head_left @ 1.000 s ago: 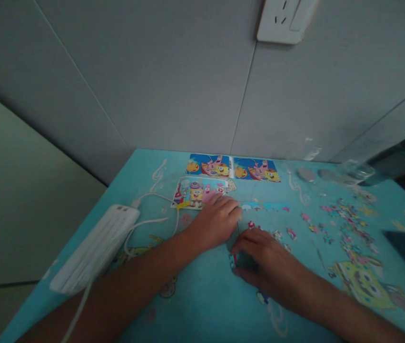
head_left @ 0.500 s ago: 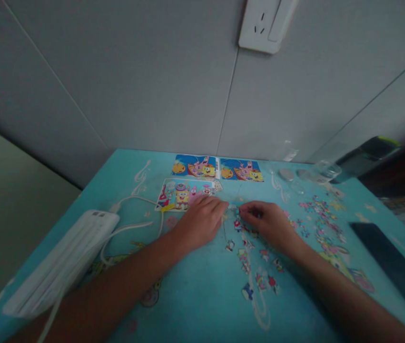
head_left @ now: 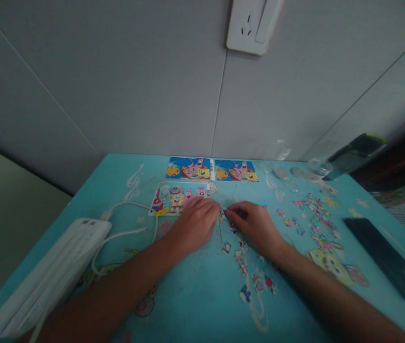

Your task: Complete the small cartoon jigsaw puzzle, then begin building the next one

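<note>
On the table, both hands, left and right, curl over puzzle pieces.

table: my turquoise top, printed with faint cartoon figures
puzzle pieces: pink, red, blue and white bits by my right hand
picture cards: deep blue, with pink and yellow characters
power strip: white, white cord
wall: plain grey
phone: black

White power strip with cable at left of the turquoise surface; dark phone at right; wall socket above; two printed cards at the far edge.
</note>
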Available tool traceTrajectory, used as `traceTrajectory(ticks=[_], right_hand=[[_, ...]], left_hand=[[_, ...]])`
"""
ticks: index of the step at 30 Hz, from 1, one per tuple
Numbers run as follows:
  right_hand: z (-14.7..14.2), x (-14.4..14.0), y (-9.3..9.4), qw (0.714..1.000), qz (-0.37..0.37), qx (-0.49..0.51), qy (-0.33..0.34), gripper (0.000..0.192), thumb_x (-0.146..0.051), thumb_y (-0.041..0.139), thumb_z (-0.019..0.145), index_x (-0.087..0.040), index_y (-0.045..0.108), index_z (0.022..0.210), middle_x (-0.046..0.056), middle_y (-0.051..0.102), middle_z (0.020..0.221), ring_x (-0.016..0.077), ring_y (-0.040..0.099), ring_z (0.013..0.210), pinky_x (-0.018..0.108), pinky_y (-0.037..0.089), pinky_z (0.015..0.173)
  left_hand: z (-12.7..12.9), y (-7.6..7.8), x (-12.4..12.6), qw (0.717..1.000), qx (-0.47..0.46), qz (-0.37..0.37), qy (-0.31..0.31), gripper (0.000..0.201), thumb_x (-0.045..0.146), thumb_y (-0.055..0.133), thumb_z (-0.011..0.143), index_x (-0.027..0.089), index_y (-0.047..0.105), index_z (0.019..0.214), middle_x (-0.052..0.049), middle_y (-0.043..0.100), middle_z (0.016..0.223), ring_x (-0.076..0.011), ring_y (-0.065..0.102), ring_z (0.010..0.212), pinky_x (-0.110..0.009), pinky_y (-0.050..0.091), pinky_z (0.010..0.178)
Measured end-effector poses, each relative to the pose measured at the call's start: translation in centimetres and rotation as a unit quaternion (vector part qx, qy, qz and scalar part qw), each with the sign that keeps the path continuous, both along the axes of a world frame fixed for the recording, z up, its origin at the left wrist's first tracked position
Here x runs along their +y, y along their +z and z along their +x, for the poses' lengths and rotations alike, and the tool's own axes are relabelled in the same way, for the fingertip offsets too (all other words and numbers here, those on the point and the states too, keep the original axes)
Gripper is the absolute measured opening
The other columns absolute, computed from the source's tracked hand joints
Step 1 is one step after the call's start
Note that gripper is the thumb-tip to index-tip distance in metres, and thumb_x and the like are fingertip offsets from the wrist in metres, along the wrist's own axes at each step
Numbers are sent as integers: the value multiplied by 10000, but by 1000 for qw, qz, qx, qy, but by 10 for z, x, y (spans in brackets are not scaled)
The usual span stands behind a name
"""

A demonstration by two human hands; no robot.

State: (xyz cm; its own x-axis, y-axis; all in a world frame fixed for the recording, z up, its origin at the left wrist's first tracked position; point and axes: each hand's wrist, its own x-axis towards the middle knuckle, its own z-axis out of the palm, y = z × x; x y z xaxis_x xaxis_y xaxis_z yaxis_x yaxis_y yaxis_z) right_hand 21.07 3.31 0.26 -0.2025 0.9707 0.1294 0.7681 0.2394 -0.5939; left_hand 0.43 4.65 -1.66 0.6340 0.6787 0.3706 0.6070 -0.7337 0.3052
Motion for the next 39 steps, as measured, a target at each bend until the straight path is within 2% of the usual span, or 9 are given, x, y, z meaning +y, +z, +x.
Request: traceTrajectory(ticks=[5,10,18,27,33,36,39], right_hand=[[9,-11,-1,997,54,-34,50,151,-191,622,928,-228,755,987,40,738,937,203,657,880,335,491,837],[9,-18,-5,991,61,-72,95,214,-185,600,945,-237,742,1096,52,712,975,206,631,907,349,485,870],[8,-20,-7,987,66,-106,105,218,-201,568,964,-242,740,1093,64,685,983,211,611,917,371,472,863],[7,-24,3,980,71,-137,123,243,-223,560,974,-256,750,1122,70,664,962,219,585,911,372,449,833],[10,-27,12,976,70,-122,164,207,-239,571,967,-248,766,1033,68,674,953,216,595,912,368,455,850],[25,-24,21,986,68,-78,131,214,-229,551,975,-226,749,1057,63,694,967,202,618,914,339,469,851],[51,-16,27,994,89,-63,30,236,-232,528,981,-200,734,1091,70,712,958,205,637,894,334,480,828]], left_hand=[[-1,0,-1,1000,1,8,0,300,73,480,914,154,609,1172,-98,690,1153,-245,604,1153,-469,409,1069],[-1,-2,0,1000,-13,19,-6,303,70,495,905,159,634,1159,-84,696,1172,-244,610,1138,-479,408,1071],[-3,-7,2,1000,-13,19,-11,292,104,514,926,177,645,1177,-80,680,1213,-241,591,1170,-496,382,1111],[-3,-3,1,1000,-12,13,-9,286,105,499,932,179,649,1164,-84,685,1203,-242,598,1166,-500,407,1090],[-2,-3,1,1000,-11,12,-11,256,121,504,936,192,666,1120,-81,687,1203,-240,601,1170,-506,404,1094],[-3,-6,2,1000,-12,22,-9,266,126,501,936,189,665,1135,-85,687,1206,-243,605,1164,-510,409,1086],[-5,-9,4,999,-16,32,-11,266,137,507,937,186,662,1148,-86,688,1205,-246,611,1152,-517,415,1076]])
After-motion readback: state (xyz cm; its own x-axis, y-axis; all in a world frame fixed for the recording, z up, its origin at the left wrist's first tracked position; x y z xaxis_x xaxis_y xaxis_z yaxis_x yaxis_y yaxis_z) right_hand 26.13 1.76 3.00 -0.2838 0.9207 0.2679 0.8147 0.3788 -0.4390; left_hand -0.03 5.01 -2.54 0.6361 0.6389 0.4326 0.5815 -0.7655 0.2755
